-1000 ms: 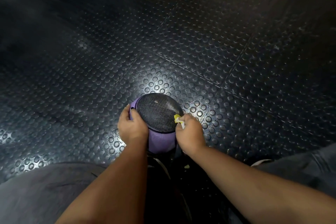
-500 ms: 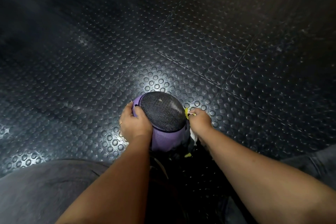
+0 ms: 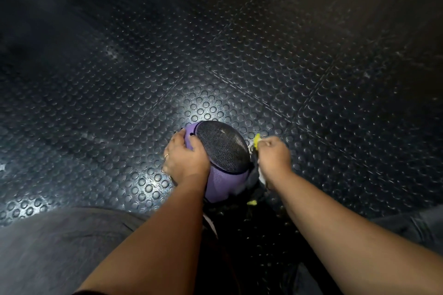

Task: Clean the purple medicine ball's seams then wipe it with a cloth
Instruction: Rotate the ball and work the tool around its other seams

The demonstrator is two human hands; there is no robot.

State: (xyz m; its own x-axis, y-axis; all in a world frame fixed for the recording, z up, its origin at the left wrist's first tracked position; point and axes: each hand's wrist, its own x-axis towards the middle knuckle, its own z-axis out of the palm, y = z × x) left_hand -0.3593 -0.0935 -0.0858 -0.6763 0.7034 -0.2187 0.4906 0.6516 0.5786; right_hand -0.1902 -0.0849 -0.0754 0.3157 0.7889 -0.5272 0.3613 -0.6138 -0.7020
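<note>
I see the purple medicine ball [image 3: 225, 185] on the studded floor [image 3: 115, 103], just in front of the person's knees, its black textured panel [image 3: 223, 146] facing up and far. The left hand [image 3: 185, 160] wraps the ball's left side, fingers curled over the purple edge. The right hand [image 3: 274, 158] is a closed fist round a small yellow-tipped tool [image 3: 257, 139] (a brush, I'd guess; too small to tell), held just right of the ball and off it.

My worry is that the ball is steadied by one hand alone, so a hard stroke at the seam [image 3: 231, 172] could roll it away. The seam on the hidden right side could also get skipped.

A second ago the yellow tip sat on the panel's near-right edge. It has now swung clear to the right, and the ball has tipped to show more purple.
</note>
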